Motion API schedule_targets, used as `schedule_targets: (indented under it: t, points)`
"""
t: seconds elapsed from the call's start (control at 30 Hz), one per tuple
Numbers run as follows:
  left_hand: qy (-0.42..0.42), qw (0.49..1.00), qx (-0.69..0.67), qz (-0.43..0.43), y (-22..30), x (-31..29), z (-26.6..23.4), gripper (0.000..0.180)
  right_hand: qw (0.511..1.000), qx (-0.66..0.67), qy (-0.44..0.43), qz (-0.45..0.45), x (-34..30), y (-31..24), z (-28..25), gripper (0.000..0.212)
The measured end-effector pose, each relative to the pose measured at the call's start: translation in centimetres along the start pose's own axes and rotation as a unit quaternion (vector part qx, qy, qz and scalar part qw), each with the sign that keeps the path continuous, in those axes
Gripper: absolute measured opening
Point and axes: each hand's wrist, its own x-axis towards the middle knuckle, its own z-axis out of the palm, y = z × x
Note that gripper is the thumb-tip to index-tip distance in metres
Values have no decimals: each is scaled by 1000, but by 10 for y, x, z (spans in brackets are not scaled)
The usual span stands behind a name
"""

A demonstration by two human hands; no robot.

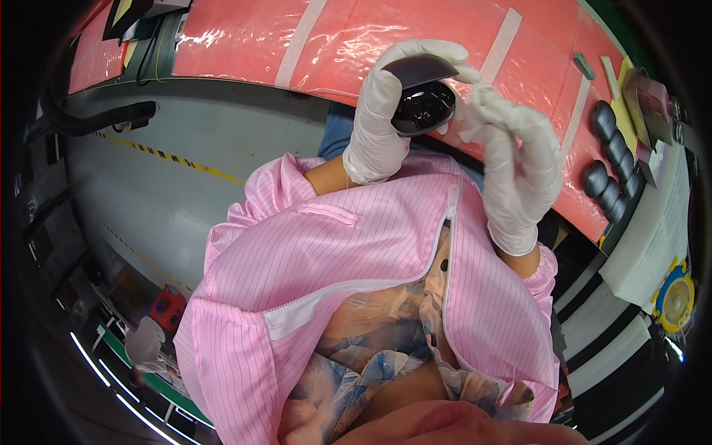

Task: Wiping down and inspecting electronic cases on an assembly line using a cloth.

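My left hand (377, 119), in a white glove, holds a small dark rounded case (424, 106) above the front edge of the bench. Its lid stands raised, and the glossy black inside faces me. The fingers curl over the lid while the thumb side supports the body. Just to the right of the case is my right hand (521, 152), gloved in white too. Its thumb and fingertips are pinched together near the case's rim. Something white and crumpled shows at those fingertips; whether it is a wipe or loose glove material I cannot make out.
A red-pink bench mat (386, 37) with pale tape strips lies ahead. Several similar dark rounded cases (610, 141) stand in two rows at the right. Beyond them are a yellow sheet (624, 111) and a blue-yellow round object (675, 297). A black curved bar (111, 119) juts in at left.
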Motion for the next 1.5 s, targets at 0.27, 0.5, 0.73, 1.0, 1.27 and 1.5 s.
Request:
schedule_targets:
  t: [0.27, 0.5, 0.73, 1.0, 1.27, 1.5]
  points:
    - [23, 997, 77, 19, 0, -2, -1, 102, 860, -452, -121, -204, 11, -9, 1, 34]
    - [-21, 1000, -7, 4, 1, 4, -4, 104, 993, -114, -9, -27, 0, 5, -3, 28]
    - [14, 1000, -7, 19, -4, 3, -1, 97, 938, -306, -95, -133, 10, -19, 21, 21]
    - [-84, 995, -10, 45, -2, 9, -13, 95, 983, 86, -132, 95, -5, -20, 7, 28]
    - [-15, 996, 62, 65, 1, 2, -7, 74, 948, -227, -169, -143, 8, -17, 15, 23]
    - [67, 975, -166, -133, 10, -2, 10, 58, 942, -220, -135, -217, 17, -5, 13, 30]
